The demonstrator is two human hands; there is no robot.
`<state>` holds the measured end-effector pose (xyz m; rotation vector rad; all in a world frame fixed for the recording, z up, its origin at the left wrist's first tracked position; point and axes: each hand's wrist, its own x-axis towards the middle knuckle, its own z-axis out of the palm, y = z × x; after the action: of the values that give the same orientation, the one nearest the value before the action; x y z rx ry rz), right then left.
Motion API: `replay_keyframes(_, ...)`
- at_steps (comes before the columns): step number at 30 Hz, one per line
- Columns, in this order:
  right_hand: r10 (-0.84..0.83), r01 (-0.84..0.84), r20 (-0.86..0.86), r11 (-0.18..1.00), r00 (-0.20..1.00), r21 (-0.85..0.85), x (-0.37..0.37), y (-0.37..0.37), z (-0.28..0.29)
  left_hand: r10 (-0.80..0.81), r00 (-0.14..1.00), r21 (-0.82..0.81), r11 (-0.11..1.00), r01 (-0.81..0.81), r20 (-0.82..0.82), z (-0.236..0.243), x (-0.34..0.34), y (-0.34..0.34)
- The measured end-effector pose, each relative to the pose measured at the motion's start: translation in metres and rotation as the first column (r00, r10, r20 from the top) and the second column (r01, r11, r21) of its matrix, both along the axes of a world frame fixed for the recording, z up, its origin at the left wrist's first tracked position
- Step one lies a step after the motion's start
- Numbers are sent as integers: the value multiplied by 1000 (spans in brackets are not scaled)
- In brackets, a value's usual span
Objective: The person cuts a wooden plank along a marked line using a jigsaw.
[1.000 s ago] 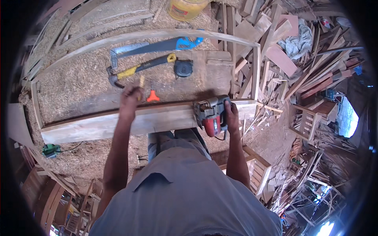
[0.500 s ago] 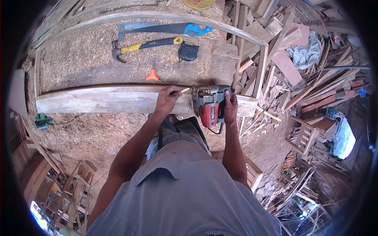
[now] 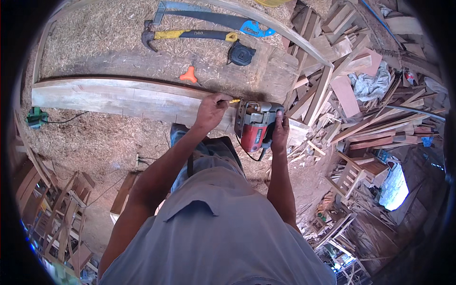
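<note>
My right hand (image 3: 280, 135) grips a red-and-grey jigsaw (image 3: 254, 135), its flat metal base plate turned toward my left. My left hand (image 3: 211, 114) is closed on a small, thin yellow piece (image 3: 234, 101), whose tip reaches the jigsaw's base plate; I cannot make out its kind. Both hands are over a long pale wooden board (image 3: 114, 97), which lies across in front of me. Just beyond the board is an orange three-lobed handle (image 3: 189, 75) with a thin dark shaft.
Farther off lie a yellow-and-black claw hammer (image 3: 190, 34), a blue-handled handsaw (image 3: 228, 20), a square (image 3: 159, 12) and a black tape measure (image 3: 241, 53). Wood offcuts (image 3: 351, 90) heap up at the right. A green tool (image 3: 36, 117) with a cord sits at the board's left end.
The view has shifted and tilted a little, so the board slopes down to the right. The jigsaw stays in my right hand and the yellow piece in my left, close to the base plate.
</note>
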<state>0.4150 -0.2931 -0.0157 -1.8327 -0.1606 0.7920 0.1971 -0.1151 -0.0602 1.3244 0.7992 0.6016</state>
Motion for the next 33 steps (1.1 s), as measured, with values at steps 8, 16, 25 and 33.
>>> replay_keyframes(8,-1,1,3,999,1000,-42,-3,0,10,-67,989,-101,993,53,-132,38,-4,-10)
replay_keyframes(16,18,-17,19,998,1000,-68,-1,-2,8,-28,986,-53,998,19,-164,38,2,-7)
replay_keyframes(25,21,-20,19,998,1000,-66,0,-1,6,-30,983,1,1000,31,-184,36,1,-9)
replay_keyframes(33,38,-33,81,997,996,-63,-6,7,9,-23,973,27,999,30,-231,32,1,-12)
